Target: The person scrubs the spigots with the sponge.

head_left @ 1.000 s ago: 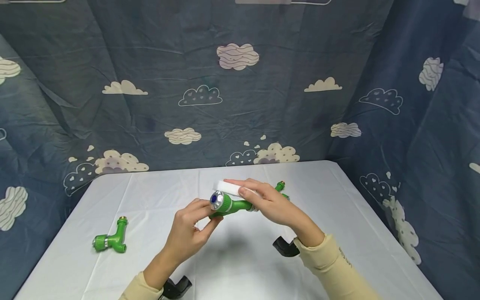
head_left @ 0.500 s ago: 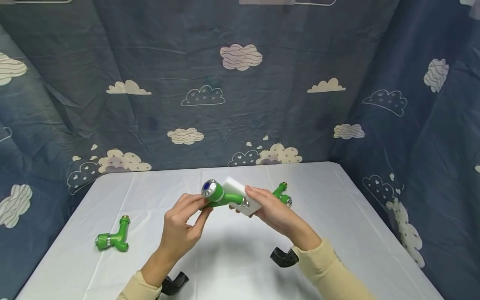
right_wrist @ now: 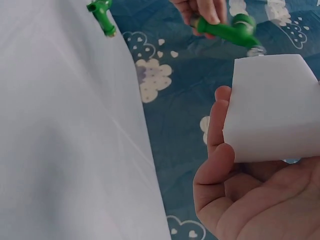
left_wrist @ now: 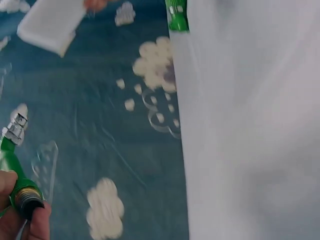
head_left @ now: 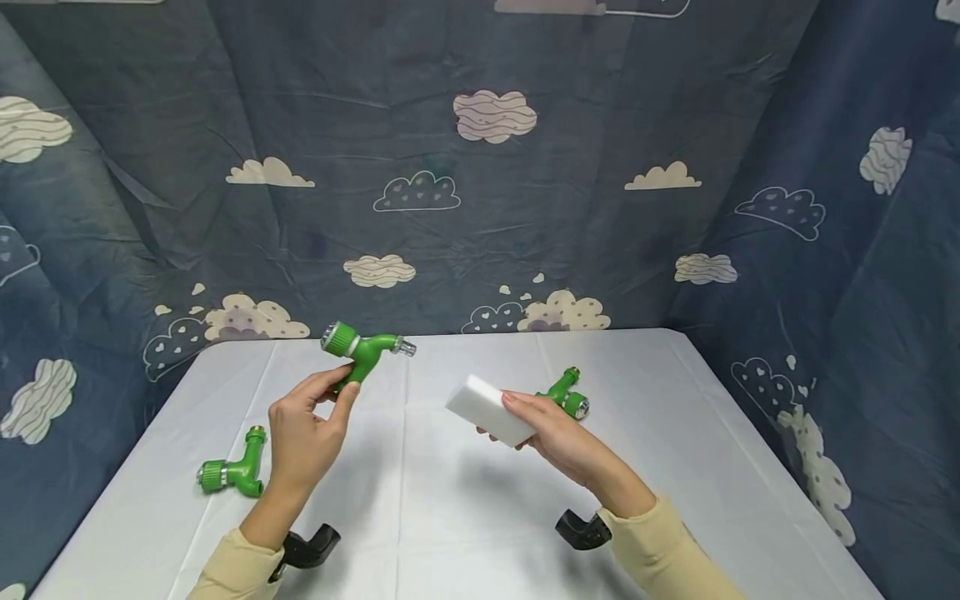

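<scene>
My left hand (head_left: 306, 433) pinches a green faucet (head_left: 365, 357) by its lower end, above the left part of the table. Its ribbed knob points up and left, and its chrome spout tip (head_left: 405, 347) points right. The threaded inlet (left_wrist: 29, 200) shows between thumb and fingers in the left wrist view. My right hand (head_left: 562, 437) grips a white sponge block (head_left: 489, 410), thumb on top and fingers beneath. In the right wrist view the sponge (right_wrist: 275, 105) fills much of the right side. Faucet and sponge are apart in the head view.
A second green faucet (head_left: 238, 471) lies on the white table (head_left: 435, 517) at the left. Another green faucet (head_left: 566, 393) lies behind my right hand, partly hidden by it. Black curved wrist mounts (head_left: 311, 547) stick out below both wrists. Cloud-print cloth (head_left: 420, 275) hangs behind the table.
The sponge was against the held faucet near its spout; the two have separated. My left hand has carried the faucet left and up, turning it. My right hand still holds the sponge.
</scene>
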A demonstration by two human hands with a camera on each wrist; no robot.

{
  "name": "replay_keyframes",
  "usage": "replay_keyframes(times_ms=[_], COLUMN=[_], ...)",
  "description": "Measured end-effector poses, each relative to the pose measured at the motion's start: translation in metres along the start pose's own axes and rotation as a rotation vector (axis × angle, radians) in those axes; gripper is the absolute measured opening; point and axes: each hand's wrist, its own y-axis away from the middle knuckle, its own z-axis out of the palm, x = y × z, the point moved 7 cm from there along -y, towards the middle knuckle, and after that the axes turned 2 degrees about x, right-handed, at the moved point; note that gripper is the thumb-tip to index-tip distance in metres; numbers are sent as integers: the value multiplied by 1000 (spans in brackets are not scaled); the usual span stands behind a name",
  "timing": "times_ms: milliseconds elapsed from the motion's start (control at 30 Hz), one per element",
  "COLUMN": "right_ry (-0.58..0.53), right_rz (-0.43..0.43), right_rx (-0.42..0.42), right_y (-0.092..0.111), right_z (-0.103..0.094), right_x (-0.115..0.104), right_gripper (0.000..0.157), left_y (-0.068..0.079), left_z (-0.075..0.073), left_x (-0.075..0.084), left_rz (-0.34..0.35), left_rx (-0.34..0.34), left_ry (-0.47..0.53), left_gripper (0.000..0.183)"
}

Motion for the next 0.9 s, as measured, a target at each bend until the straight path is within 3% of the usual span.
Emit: replay_keyframes(times_ms=[233, 433, 500, 700, 900], right_ry=[45, 75, 78, 112, 132], right_rz=[5, 7, 11, -1, 1], right_rx=[28, 65, 72, 119, 160], right_y=[5, 6, 6, 10, 14], right_z=[-6, -11, -12, -18, -25], right_x=[7, 12, 13, 14, 14], right_gripper=[55, 54, 54, 53, 52], left_y=[0, 7, 9, 18, 23], left_z=[-15, -19, -20, -19, -17], left_x=[-56, -110, -122, -145, -154], left_rz=[-211, -497, -562, -654, -691], left_rx=[-4, -82, -109, -223, -301], left_ry=[-72, -204, -241, -293, -330], left_gripper=[23, 24, 25, 28, 29])
